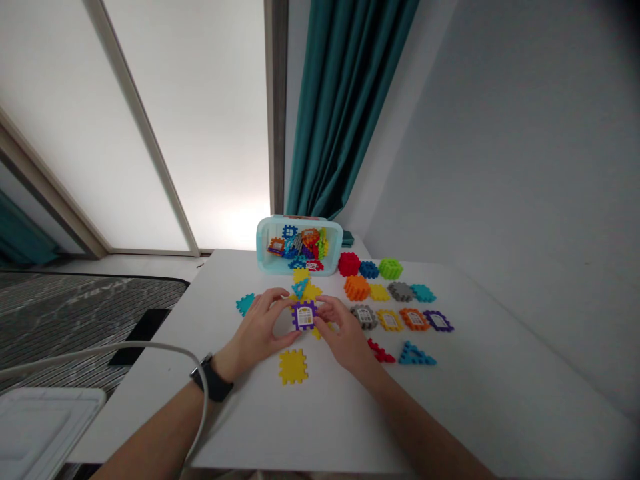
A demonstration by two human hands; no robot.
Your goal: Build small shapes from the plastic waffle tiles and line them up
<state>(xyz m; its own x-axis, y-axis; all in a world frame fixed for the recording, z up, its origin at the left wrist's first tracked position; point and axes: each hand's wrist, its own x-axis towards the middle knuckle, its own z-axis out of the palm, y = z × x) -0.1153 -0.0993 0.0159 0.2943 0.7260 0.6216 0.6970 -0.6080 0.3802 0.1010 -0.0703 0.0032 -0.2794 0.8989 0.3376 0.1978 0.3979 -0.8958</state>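
Between my two hands is a purple square building tile (305,316) with a white window in its middle. My left hand (265,320) grips its left side with thumb and fingers curved round. On the opposite side, my right hand (343,330) pinches the edge. Several yellow tiles (313,291) lie just behind it, partly hidden, with a small light-blue triangular tile (300,288) on them. A teal tile (245,304) rests beside my left hand. Nearer to me lies a single yellow square tile (293,367), flat on the table.
A light-blue bin (263,250) of mixed tiles stands at the back. Sorted stacks, including orange (357,288) and red (349,264), and window tiles (414,319) lie to the right, with blue triangles (416,354) nearer. A white cable (165,345) crosses my left forearm.
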